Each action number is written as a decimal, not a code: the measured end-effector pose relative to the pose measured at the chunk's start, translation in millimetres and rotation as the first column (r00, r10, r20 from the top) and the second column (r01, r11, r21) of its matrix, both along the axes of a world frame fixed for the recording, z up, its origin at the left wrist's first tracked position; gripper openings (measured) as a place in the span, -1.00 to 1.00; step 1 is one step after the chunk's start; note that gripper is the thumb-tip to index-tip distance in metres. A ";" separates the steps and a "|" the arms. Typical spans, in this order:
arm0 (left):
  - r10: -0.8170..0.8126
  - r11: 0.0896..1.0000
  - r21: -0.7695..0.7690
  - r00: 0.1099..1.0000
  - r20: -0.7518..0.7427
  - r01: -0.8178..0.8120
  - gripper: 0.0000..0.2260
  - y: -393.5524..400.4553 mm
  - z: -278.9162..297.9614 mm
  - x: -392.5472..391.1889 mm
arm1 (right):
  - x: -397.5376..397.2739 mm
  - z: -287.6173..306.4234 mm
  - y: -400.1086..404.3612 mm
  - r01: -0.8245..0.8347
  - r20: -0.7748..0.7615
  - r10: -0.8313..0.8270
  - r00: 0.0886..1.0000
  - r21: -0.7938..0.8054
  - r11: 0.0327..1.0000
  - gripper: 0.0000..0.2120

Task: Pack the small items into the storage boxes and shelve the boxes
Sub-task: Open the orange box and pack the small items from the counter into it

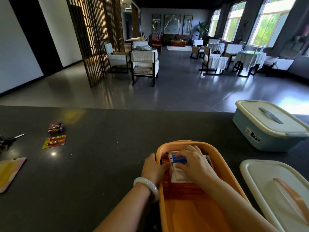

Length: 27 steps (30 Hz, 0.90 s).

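An open orange storage box stands on the dark counter in front of me. Inside at its far end lie small packs: a blue-and-white one on top, a white one and orange-red ones. My right hand is inside the box, fingers curled over the blue-and-white pack. My left hand grips the box's left rim, thumb inside against the packs. Its cream lid with an orange handle lies to the right. A yellow battery card and a dark red packet lie at the left.
A closed light-blue storage box with a cream lid stands at the far right of the counter. A pink-and-yellow pouch and scissors lie at the left edge. Beyond the counter is a room with chairs and tables.
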<state>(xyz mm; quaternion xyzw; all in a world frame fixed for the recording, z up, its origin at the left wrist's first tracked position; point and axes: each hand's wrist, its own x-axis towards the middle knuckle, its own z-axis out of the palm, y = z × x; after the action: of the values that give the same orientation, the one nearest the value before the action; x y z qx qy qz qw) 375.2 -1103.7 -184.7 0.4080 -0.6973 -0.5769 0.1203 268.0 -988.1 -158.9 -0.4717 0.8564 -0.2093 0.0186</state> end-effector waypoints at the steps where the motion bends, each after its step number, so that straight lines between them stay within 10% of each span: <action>1: 0.000 1.000 -0.022 1.000 -0.004 0.000 -0.79 -0.8 0.6 1.1 | 0.7 1.3 -2.7 -0.004 0.004 0.004 1.000 0.006 1.000 -0.70; 13: 0.179 0.738 -0.648 0.871 0.458 0.189 -0.48 -65.4 24.7 84.5 | 34.3 33.9 -96.7 -0.335 -0.115 0.353 0.928 0.150 0.930 -0.63; 27: 0.352 0.766 -0.590 0.601 0.717 0.256 -0.41 -185.6 19.3 255.3 | 181.8 9.3 -270.7 -0.552 -0.007 0.589 0.808 0.338 0.762 -0.52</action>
<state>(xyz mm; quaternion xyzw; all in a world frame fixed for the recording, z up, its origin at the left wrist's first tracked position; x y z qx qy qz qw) 630.4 -1289.3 -165.3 0.5737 -0.8154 -0.0543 -0.0554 449.8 -1258.8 -149.7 -0.7114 0.6938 -0.0251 0.1094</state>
